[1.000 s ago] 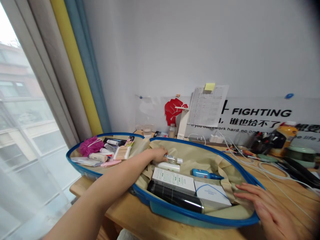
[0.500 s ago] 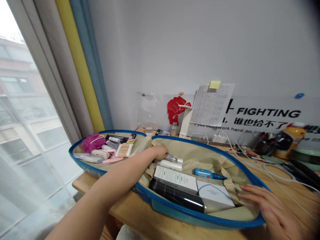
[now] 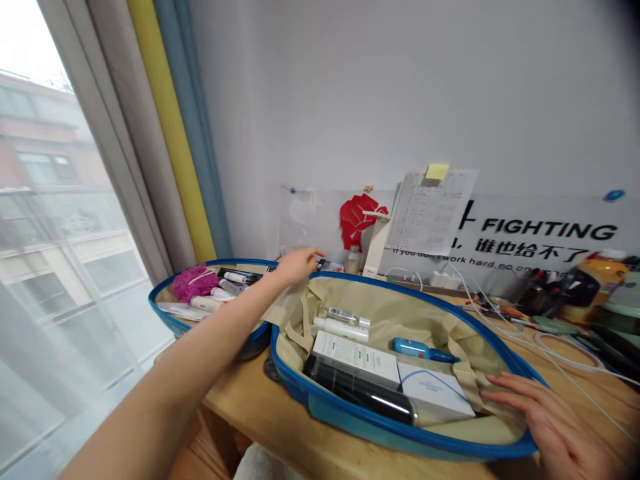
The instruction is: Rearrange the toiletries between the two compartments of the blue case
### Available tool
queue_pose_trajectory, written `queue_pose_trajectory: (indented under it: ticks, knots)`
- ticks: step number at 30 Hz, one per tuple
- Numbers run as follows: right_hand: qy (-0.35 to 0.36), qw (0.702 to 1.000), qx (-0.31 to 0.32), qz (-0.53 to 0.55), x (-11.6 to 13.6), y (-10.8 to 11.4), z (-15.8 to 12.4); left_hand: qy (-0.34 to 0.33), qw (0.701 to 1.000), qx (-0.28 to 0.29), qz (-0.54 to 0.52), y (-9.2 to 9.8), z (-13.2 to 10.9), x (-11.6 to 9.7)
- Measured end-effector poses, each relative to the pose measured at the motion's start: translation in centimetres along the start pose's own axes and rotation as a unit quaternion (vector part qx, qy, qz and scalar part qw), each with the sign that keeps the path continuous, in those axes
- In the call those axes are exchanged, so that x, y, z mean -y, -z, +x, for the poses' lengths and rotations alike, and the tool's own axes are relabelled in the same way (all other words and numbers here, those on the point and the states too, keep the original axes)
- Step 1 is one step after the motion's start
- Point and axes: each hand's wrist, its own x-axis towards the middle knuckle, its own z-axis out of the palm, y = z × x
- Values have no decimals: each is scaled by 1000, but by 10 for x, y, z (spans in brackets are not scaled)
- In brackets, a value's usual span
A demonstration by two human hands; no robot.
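Our left hand (image 3: 296, 267) reaches over the far edge of the open case (image 3: 400, 285), near where its halves meet, fingers slightly bent; we cannot tell whether it holds anything. Our right hand (image 3: 555, 417) is at the right rim, fingers loosely spread. In the right half we see a clear bottle (image 3: 345, 316), a white tube (image 3: 345, 331), a blue bottle (image 3: 420, 349), two boxes (image 3: 435, 389) and a black cylinder (image 3: 360, 391). A purple puff (image 3: 194, 285) lies in the left half. The case sits on the table (image 3: 265, 427), before a lamp (image 3: 375, 250).
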Motion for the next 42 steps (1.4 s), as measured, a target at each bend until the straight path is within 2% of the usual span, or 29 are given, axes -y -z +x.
queue_pose_trajectory:
  ticks: [3,5,8,10,12,15,20,23,27,31,36,39,42]
  knots:
    - [5,1000,7,0,-2,1,-1,85,996,4,19,27,-14,61]
    - [7,1000,13,-2,-4,1,-3,132,990,31,38,35,-32,104]
    - [11,1000,13,2,-9,-1,-6,183,977,96,55,34,-62,156]
    - [11,1000,19,4,-13,-2,-9,193,971,134,52,27,-80,178]
    - [4,1000,26,6,-17,-3,-13,190,967,164,42,21,-92,190]
    - [-8,1000,24,12,-21,-4,-17,168,966,193,22,13,-99,197]
    - [-63,997,22,40,-19,-6,-19,121,970,211,12,5,-95,193]
    - [-85,995,10,54,-13,-7,-17,103,973,204,24,2,-95,189]
    - [-73,996,3,53,-7,-7,-12,91,981,166,33,6,-100,186]
    - [-45,998,3,34,-8,-5,-9,100,988,112,29,19,-108,192]
    - [-17,1000,15,5,-14,-3,-11,145,989,14,15,36,-119,205]
    - [-14,1000,17,2,-14,-2,-11,174,979,-90,-54,45,-121,203]
    - [-6,1000,12,-3,-9,-1,-6,172,948,-204,-174,54,-114,187]
